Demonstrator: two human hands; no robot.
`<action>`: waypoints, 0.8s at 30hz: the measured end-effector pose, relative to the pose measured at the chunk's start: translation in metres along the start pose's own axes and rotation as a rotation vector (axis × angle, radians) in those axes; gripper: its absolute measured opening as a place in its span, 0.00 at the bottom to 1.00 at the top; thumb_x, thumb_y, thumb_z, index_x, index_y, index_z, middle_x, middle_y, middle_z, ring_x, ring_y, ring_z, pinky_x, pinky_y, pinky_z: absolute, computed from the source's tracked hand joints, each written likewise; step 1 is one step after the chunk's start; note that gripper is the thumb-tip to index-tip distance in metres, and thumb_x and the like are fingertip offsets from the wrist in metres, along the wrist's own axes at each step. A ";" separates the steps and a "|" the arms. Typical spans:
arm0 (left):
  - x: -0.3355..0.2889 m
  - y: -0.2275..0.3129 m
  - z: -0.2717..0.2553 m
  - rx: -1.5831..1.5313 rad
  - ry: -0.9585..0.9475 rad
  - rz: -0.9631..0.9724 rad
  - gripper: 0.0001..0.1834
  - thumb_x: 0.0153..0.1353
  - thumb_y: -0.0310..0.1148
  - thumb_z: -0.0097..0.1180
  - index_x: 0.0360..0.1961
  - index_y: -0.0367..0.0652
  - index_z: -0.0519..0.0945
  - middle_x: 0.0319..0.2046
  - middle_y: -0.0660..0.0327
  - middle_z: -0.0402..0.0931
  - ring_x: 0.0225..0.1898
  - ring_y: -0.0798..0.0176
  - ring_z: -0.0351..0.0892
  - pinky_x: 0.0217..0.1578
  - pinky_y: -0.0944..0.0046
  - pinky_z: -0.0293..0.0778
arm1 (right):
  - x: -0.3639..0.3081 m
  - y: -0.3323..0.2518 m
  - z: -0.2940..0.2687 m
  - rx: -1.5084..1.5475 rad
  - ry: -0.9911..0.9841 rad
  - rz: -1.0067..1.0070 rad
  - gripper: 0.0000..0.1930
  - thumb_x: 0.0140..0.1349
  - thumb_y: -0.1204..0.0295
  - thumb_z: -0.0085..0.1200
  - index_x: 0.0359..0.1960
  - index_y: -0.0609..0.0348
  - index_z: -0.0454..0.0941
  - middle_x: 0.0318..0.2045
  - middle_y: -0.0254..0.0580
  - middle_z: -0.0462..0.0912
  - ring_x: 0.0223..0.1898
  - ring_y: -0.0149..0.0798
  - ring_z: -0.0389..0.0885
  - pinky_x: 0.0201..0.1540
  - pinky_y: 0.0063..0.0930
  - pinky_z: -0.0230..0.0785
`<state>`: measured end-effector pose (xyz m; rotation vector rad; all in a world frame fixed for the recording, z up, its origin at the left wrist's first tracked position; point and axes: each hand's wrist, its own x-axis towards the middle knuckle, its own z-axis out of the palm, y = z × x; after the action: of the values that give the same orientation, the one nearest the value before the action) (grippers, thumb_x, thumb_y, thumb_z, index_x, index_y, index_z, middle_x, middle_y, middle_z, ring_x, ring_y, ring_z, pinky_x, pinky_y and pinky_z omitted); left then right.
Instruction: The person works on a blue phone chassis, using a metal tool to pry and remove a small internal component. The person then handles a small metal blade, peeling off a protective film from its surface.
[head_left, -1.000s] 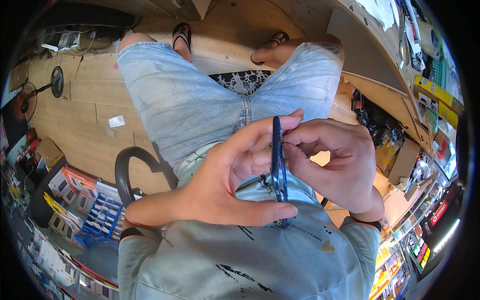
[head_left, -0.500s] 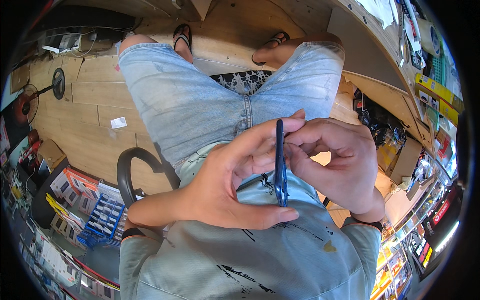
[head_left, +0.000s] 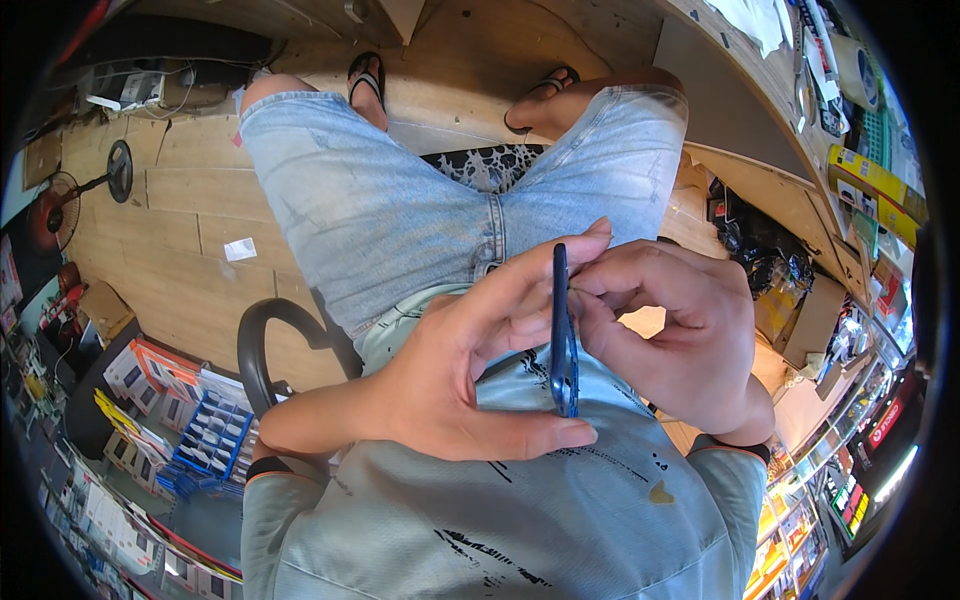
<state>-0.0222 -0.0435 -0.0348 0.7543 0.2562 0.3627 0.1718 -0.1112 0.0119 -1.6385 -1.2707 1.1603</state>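
Note:
A dark blue mobile phone (head_left: pixel 560 325) is held edge-on above my lap, its long side running away from me. My left hand (head_left: pixel 455 365) grips it, the thumb at the near end and the fingers at the far end and along the left face. On its right side a thin, brighter blue layer (head_left: pixel 573 375) stands slightly apart from the body near the lower end. My right hand (head_left: pixel 680 320) is closed in a pinch against the phone's right face. Whatever lies between its thumb and forefinger is hidden.
A chair armrest (head_left: pixel 262 345) curves beside my left forearm. Further left are a blue compartment tray (head_left: pixel 212 435) and boxed goods. At the right stand a cluttered wooden desk (head_left: pixel 745 75), a black plastic bag (head_left: pixel 765 245) and a cardboard box (head_left: pixel 815 320). A fan (head_left: pixel 55 210) stands far left.
The gap between the phone's body and the brighter blue layer looks slightly wider near the lower end. Both hands keep nearly the same grip; the view has shifted a little.

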 end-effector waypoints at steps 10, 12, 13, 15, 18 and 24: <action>0.002 0.002 -0.001 -0.039 0.000 -0.016 0.60 0.48 0.24 0.77 0.76 0.27 0.49 0.77 0.34 0.43 0.80 0.49 0.43 0.76 0.52 0.45 | 0.000 -0.001 0.000 -0.021 0.015 -0.032 0.06 0.58 0.86 0.63 0.37 0.71 0.83 0.31 0.45 0.87 0.29 0.32 0.89 0.31 0.24 0.82; 0.002 0.003 -0.002 -0.037 -0.002 -0.016 0.60 0.47 0.24 0.77 0.76 0.27 0.49 0.77 0.35 0.43 0.80 0.49 0.44 0.76 0.52 0.45 | -0.001 0.000 0.000 -0.015 0.015 -0.026 0.06 0.59 0.86 0.63 0.38 0.71 0.83 0.31 0.46 0.87 0.29 0.33 0.89 0.32 0.24 0.82; 0.002 0.003 -0.002 -0.037 -0.002 -0.016 0.60 0.47 0.24 0.78 0.76 0.28 0.49 0.78 0.35 0.43 0.80 0.49 0.44 0.76 0.52 0.45 | -0.001 -0.001 0.000 -0.021 0.024 -0.025 0.06 0.59 0.86 0.63 0.38 0.71 0.83 0.31 0.46 0.87 0.29 0.33 0.89 0.32 0.23 0.82; 0.002 0.003 -0.001 -0.041 0.001 -0.017 0.61 0.47 0.24 0.78 0.76 0.28 0.49 0.78 0.35 0.43 0.80 0.49 0.43 0.76 0.52 0.45 | -0.001 -0.001 0.000 -0.033 0.041 -0.023 0.06 0.59 0.85 0.63 0.38 0.71 0.83 0.31 0.46 0.88 0.29 0.33 0.89 0.32 0.23 0.83; 0.001 0.001 -0.001 -0.047 0.002 -0.013 0.61 0.47 0.24 0.78 0.76 0.29 0.49 0.78 0.35 0.43 0.80 0.49 0.43 0.76 0.51 0.46 | -0.001 -0.001 0.002 -0.044 0.068 -0.028 0.07 0.59 0.85 0.64 0.38 0.71 0.83 0.30 0.45 0.87 0.29 0.33 0.89 0.32 0.23 0.83; 0.001 -0.001 -0.003 -0.021 -0.033 0.021 0.62 0.47 0.22 0.77 0.77 0.31 0.48 0.79 0.37 0.40 0.80 0.49 0.43 0.76 0.51 0.46 | -0.001 -0.001 0.003 -0.065 0.078 -0.035 0.07 0.58 0.84 0.65 0.38 0.70 0.83 0.29 0.44 0.87 0.27 0.31 0.88 0.30 0.23 0.81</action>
<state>-0.0218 -0.0417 -0.0373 0.7417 0.2134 0.3724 0.1682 -0.1120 0.0123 -1.6860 -1.2939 1.0336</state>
